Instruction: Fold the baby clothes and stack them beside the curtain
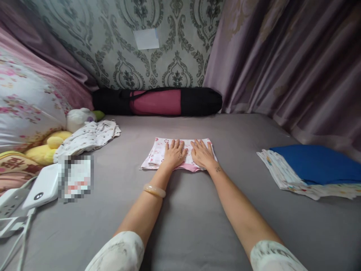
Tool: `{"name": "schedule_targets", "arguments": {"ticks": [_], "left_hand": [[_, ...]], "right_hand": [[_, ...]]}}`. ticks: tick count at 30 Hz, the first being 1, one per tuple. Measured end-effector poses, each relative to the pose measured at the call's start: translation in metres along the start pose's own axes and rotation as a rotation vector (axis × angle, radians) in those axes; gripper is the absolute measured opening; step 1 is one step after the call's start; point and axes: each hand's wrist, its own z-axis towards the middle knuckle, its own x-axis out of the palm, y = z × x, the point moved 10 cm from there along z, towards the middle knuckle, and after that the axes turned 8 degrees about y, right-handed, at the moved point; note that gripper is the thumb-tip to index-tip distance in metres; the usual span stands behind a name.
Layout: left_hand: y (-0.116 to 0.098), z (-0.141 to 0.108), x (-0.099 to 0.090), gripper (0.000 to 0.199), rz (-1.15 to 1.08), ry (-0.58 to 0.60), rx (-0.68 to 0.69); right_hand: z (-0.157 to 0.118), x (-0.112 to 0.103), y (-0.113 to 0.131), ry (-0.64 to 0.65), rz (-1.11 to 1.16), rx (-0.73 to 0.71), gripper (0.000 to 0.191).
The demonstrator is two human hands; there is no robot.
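Left hand and right hand flat on folded floral cloth, fingers outspread; blue cloth well apart, rightward.

The left hand and right hand hide parts of the patterned cloth. At lower left, a pixelated item is unreadable; picture edges cut off the power strip and blue cloth.

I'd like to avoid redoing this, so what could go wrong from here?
The pink-and-white cloth lies folded with its layers unevenly aligned, so sliding the left hand or right hand pressed on it might skew the fold. Off to the right, the blue cloth sits offset on the patterned cloths; a knock could perhaps make it slip.
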Motion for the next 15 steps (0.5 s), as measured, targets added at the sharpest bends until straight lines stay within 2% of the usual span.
{"name": "schedule_targets", "arguments": {"ticks": [4, 8, 15], "left_hand": [[0.001, -0.002, -0.004, 0.055, 0.003, -0.035, 0.002], [0.014, -0.006, -0.014, 0.056, 0.022, -0.121, -0.088], [0.022, -0.003, -0.006, 0.06, 0.012, -0.057, -0.134]], "right_hand": [[-0.001, -0.003, -0.001, -0.009, 0.005, 0.01, 0.054], [-0.002, -0.011, -0.013, -0.093, 0.003, 0.085, 0.055], [0.002, 0.0, -0.021, -0.02, 0.013, 0.129, 0.057]]}}
